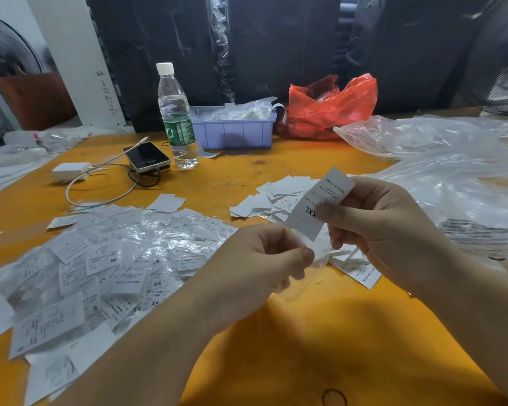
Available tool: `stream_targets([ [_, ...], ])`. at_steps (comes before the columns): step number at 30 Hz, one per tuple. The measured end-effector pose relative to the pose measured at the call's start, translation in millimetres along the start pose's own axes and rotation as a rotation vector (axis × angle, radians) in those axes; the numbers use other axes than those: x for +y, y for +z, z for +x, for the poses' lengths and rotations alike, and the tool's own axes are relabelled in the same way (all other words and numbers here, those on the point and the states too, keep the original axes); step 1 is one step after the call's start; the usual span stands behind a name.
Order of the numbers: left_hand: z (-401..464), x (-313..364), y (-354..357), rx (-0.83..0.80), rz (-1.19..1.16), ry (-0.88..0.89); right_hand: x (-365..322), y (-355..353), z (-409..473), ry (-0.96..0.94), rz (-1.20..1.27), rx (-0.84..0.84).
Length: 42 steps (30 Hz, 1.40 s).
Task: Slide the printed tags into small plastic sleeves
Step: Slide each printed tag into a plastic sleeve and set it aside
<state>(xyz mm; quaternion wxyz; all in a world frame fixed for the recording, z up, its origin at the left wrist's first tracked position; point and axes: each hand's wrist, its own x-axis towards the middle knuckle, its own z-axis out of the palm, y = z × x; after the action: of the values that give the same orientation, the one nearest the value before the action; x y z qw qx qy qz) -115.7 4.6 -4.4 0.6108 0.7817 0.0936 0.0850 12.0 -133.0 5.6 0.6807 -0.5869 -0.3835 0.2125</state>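
Observation:
My right hand [376,227] pinches a white printed tag [317,203] marked XXL, held above the orange table. Its lower end points down into a small clear plastic sleeve [320,254], which my left hand [264,259] pinches between thumb and fingers just below. A heap of sleeved tags [106,268] with sizes M, S and XS lies to the left. Loose bare tags [276,197] lie beyond my hands, and a few more [361,271] sit under my right hand.
On the orange table [305,332] stand a water bottle [176,118], a phone on a power bank [147,157] with a white charger and cable [71,171], a lilac tray [235,131], a red plastic bag [329,106] and clear plastic bags [458,171] at the right.

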Motion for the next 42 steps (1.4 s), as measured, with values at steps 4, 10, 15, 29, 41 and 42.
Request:
stream_targets([
  [4,0,-1,0,0.019,0.005,-0.002,2,-1,0,0.030,-0.037,-0.017],
  [10,0,-1,-1,0.041,0.031,-0.008,0,-4,3,0.069,-0.076,-0.040],
  [15,1,0,-3,0.057,0.014,-0.016,-4,-8,4,0.101,-0.091,-0.068],
  [29,2,-2,-5,0.040,-0.008,-0.016,-11,-11,5,0.106,-0.016,-0.109],
  [41,3,-2,-6,0.021,-0.040,-0.010,-7,-10,4,0.083,-0.088,-0.108],
  [42,3,-3,-6,0.019,-0.034,-0.007,-6,-9,4,0.081,-0.094,-0.111],
])
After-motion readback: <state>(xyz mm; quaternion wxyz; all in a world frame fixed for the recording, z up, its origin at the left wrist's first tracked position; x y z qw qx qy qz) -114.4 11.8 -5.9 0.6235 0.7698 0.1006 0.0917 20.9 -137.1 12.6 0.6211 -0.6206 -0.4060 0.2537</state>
